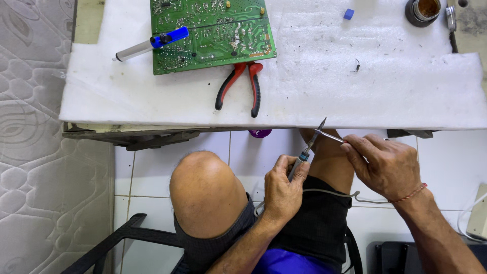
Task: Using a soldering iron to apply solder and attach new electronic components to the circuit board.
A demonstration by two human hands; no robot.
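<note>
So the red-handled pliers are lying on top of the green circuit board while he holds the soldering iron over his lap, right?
Not quite. The head view shows the red-handled pliers lying on the white foam sheet, just below the green circuit board. The left hand does hold the soldering iron over the lap.

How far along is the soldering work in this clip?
Done: tools laid out; pliers and desoldering pump lie by the green circuit board. In hand: left hand holds the soldering iron, right hand puts a thin metal tool to its tip. Left: the board lies untouched.
</note>
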